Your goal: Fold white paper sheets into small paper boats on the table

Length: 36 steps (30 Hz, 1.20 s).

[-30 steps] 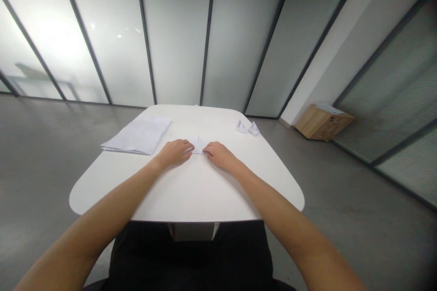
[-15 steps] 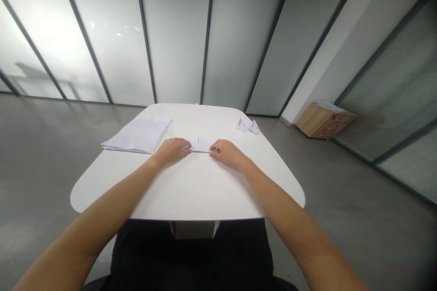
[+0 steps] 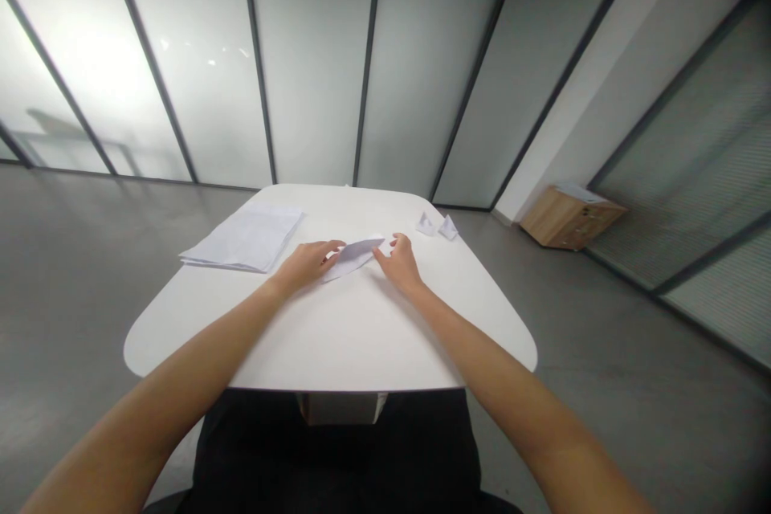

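Note:
Between my hands, over the middle of the table, is a folded piece of white paper, tilted with its right end farther from me. My left hand grips its left end, thumb and fingers bent round the edge. At the other end, my right hand has its thumb and index finger spread apart, the thumb by the paper's right edge. Toward the table's far right stand two small folded paper boats, side by side. To the left of my left hand lies a stack of white paper sheets.
The white table has rounded corners, and its front edge is close to my lap. Frosted glass panels stand behind it. A wooden cabinet with papers on top is on the floor at the right.
The paper has turned from lying level across to a slant, and its fold shows raised. My right hand's fingers have opened from their pinch and moved slightly away from me.

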Tool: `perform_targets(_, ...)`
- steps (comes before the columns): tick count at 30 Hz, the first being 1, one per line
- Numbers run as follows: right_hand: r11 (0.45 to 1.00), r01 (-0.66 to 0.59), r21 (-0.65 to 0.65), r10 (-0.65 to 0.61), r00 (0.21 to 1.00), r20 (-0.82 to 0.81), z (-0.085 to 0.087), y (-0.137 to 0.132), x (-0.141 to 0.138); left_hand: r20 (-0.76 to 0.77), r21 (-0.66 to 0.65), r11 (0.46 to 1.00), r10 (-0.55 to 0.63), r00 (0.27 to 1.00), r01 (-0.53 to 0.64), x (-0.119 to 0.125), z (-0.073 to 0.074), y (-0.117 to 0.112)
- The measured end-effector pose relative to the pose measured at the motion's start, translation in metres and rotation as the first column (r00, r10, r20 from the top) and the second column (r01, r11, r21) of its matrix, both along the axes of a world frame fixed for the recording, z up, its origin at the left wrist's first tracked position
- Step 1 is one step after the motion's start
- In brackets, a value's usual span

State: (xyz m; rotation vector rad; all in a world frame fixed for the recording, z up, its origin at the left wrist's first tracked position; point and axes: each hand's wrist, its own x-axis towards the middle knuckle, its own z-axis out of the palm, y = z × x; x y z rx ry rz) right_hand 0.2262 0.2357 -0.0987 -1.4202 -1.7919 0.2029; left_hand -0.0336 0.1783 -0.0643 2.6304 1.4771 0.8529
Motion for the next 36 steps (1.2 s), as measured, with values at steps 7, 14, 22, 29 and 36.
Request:
perform_targets(7, 0.980, 0.006, -0.199, 0.020, 0.992, 0.127, 0.004, -0.011, -0.010, 0.227, -0.061, 0.997, -0.028, 0.973, 0.043, 0.009, -0.014, 0.004)
perform_targets(14, 0.973, -0.195, -0.127, 0.222, 0.942, 0.252, 0.007, -0.017, -0.008, 0.253, -0.069, 0.997, -0.022, 0.967, 0.041, 0.009, -0.022, 0.011)
perform_targets(22, 0.945, -0.313, -0.094, 0.325, 0.927, 0.187, 0.004, -0.016, -0.005, 0.176, -0.033, 0.997, 0.075, 0.982, -0.070, 0.002, -0.019, 0.015)
perform_targets(29, 0.919, -0.388, -0.075, 0.394, 0.882, 0.258, 0.005, -0.013, -0.001, 0.043, -0.070, 0.995, 0.078, 0.996, -0.075, -0.008, -0.019, 0.016)
perform_targets(36, 0.885, -0.446, -0.133, 0.460, 0.796, 0.394, 0.009, -0.012, 0.006, -0.076, -0.076, 0.996, 0.046, 0.996, -0.052, -0.015, -0.022, 0.017)
